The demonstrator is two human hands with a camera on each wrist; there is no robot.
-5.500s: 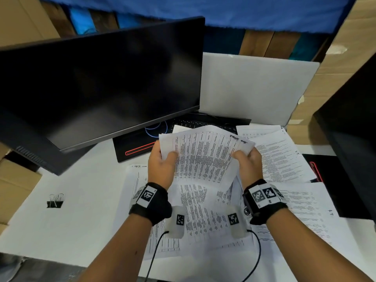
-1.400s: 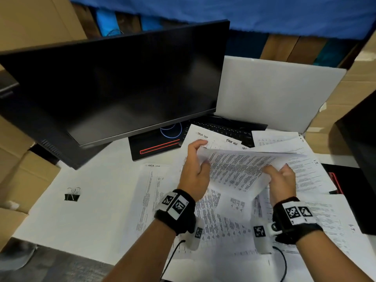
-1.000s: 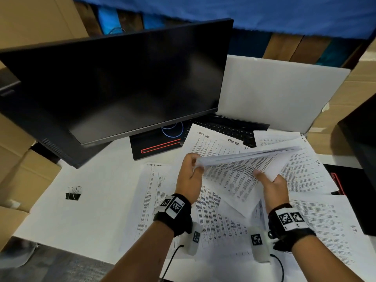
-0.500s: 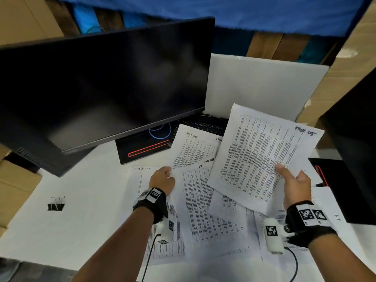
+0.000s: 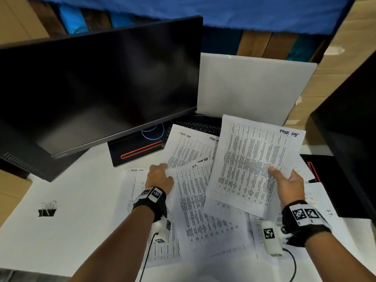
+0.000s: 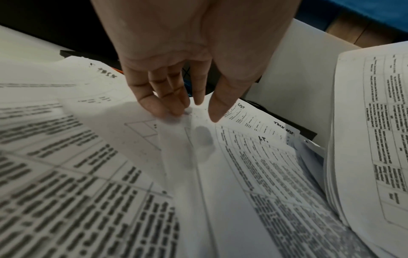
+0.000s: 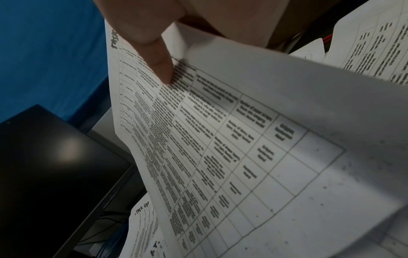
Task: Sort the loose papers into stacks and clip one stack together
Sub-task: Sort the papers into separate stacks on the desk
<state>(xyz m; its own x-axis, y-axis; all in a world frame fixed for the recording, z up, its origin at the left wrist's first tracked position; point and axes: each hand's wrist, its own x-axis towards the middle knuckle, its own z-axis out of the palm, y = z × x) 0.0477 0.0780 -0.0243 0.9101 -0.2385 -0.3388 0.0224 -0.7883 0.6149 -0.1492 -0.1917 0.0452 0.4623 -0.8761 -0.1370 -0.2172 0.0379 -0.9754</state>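
My right hand grips a stack of printed sheets headed "TASK LIST" by its right edge, raised above the desk; the thumb presses on the top page. My left hand is down at the top left corner of a loose sheet marked "A.T.". In the left wrist view its straight fingers touch that raised, blurred corner, with the thumb a little apart from it. Several more printed sheets lie fanned and overlapping on the white desk. A black binder clip sits alone at the desk's left.
A large dark monitor leans over the back left of the desk. Behind the papers is a laptop with a white lid and a black keyboard. A black box stands at the right, and cardboard at the left edge.
My left hand let go of the stack and dropped to the desk, then reached forward to the "A.T." sheet's corner. My right hand tipped the stack upright and holds it alone.
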